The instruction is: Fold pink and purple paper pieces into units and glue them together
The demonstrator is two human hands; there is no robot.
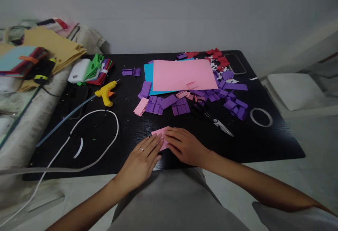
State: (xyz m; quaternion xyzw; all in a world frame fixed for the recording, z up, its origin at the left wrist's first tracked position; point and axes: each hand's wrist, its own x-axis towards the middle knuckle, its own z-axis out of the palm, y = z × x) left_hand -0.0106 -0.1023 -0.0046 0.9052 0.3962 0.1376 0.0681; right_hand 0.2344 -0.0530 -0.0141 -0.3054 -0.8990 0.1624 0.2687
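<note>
A small folded piece of pink paper (164,146) lies on the black table near its front edge, partly covered by both hands. My left hand (144,159), wearing a ring, rests with its fingers stretched flat across the paper's left side. From the right, my right hand (188,146) has its bent fingers on the paper's upper right part, gripping it against the table; its thumb is hidden. Just beyond the hands lie folded purple paper pieces (154,106) and a folded pink piece (141,106). Scissors (223,128) with black handles lie partly open to the right.
Large pink sheets (182,74) lie over a blue sheet (148,76) at the back. Red paper pieces (220,57) are heaped behind. A yellow glue gun (106,93), a looped white cable (116,138) and bundled coloured paper (96,67) occupy the left; a tape ring (252,116) lies right.
</note>
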